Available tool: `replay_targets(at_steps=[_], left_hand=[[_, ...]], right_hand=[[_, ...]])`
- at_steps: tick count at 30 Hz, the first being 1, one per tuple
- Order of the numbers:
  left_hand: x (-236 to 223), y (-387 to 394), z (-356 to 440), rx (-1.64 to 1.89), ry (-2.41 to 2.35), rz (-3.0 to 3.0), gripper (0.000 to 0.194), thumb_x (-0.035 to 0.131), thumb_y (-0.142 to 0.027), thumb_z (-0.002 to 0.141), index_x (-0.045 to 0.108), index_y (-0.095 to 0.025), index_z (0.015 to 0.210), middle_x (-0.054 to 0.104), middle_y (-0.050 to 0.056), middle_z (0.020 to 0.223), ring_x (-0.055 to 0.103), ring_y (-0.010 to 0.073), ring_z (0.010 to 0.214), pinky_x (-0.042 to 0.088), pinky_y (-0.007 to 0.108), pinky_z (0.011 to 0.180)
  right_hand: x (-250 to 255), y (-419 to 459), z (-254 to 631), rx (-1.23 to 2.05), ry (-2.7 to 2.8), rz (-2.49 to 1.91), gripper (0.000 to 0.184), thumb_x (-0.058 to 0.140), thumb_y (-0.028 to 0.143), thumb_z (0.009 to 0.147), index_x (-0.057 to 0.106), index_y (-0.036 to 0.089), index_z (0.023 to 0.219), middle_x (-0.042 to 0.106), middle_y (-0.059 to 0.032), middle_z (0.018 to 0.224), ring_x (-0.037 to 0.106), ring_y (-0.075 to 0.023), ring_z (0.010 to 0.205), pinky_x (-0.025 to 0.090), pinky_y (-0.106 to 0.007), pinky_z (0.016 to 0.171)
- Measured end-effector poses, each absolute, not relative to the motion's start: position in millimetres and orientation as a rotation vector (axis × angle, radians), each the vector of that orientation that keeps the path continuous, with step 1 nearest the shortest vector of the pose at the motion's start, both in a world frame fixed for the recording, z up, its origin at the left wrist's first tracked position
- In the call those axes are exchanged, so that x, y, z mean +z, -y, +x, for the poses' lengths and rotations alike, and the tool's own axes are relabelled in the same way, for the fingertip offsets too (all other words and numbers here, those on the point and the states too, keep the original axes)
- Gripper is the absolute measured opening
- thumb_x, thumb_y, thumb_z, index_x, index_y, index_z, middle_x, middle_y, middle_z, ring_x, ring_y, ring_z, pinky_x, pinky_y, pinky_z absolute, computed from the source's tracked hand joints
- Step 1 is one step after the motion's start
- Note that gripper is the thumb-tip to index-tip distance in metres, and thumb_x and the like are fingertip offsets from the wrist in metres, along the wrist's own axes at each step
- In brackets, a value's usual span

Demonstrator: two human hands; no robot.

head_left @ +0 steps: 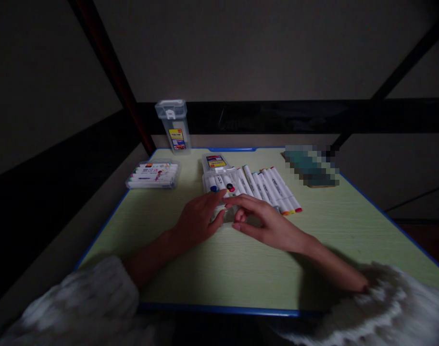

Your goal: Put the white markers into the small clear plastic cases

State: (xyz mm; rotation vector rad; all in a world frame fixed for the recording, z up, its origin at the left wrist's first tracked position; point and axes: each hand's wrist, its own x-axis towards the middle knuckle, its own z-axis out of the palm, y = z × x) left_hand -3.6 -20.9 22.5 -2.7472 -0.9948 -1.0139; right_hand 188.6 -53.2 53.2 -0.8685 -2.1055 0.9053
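A clear plastic marker case lies on its back on the table, its label facing up. Several white markers stick out of its near end, with blue, black and red caps showing. My left hand is at the near left of the case, thumb and fingers curved around its clear lid. From the right, my right hand holds the same lid area, index finger stretched across and thumb low. The fingertips of both hands almost meet and partly hide the lid. Loose white markers lie side by side just right of the case.
A tall clear marker case stands upright at the back left corner. A flat box of colored pens lies at the table's left edge. At the back right is a blurred-out greenish flat object. The pale table has a blue rim.
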Motion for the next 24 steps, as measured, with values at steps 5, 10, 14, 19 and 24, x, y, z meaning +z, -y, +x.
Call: replay_targets(at_steps=[5,10,14,19,24], left_hand=[[22.9,21.4,-2.8,-0.994,1.046,-2.748,0.039,0.046,-0.021,0.084,0.044,-0.009,0.121,0.063,0.014,0.104,0.062,0.0231,0.093,0.052,0.037,0.081],[20.9,20.2,-2.8,-1.008,1.056,-2.739,0.043,0.046,-0.020,0.084,0.041,-0.010,0.125,0.063,0.012,0.098,0.060,0.0220,0.088,0.051,0.037,0.079],[20.3,19.7,-2.8,-1.003,1.071,-2.759,0.046,0.046,-0.020,0.084,0.039,-0.012,0.129,0.062,0.010,0.092,0.058,0.0219,0.086,0.050,0.038,0.079],[21.3,20.0,-2.3,-1.000,1.067,-2.755,0.047,0.045,-0.020,0.084,0.038,-0.012,0.129,0.062,0.009,0.090,0.058,0.0204,0.083,0.050,0.036,0.077],[22.0,20.0,-2.1,-1.027,1.035,-2.753,0.046,0.046,-0.019,0.083,0.039,-0.012,0.128,0.062,0.009,0.091,0.058,0.0207,0.084,0.050,0.036,0.077]], right_hand=[[54.2,52.9,188.3,0.819,2.114,-0.867,0.039,0.052,0.010,0.081,0.051,0.022,0.118,0.053,-0.0053,0.103,0.054,-0.0107,0.073,0.051,-0.029,0.069],[55.3,52.0,190.0,0.656,2.127,-0.884,0.033,0.051,0.010,0.082,0.053,0.021,0.113,0.055,-0.0073,0.108,0.056,-0.0154,0.088,0.050,-0.033,0.077],[54.0,52.1,191.1,0.516,2.144,-0.885,0.023,0.050,0.010,0.082,0.055,0.021,0.102,0.057,-0.0081,0.110,0.053,-0.0196,0.106,0.047,-0.040,0.088],[52.2,53.1,192.2,0.372,2.198,-0.951,0.010,0.048,0.013,0.083,0.055,0.019,0.081,0.058,-0.0101,0.117,0.051,-0.0216,0.111,0.044,-0.044,0.092],[51.6,53.0,192.4,0.356,2.265,-0.965,0.009,0.049,0.013,0.082,0.057,0.018,0.081,0.055,-0.0121,0.125,0.049,-0.0226,0.116,0.041,-0.046,0.096]])
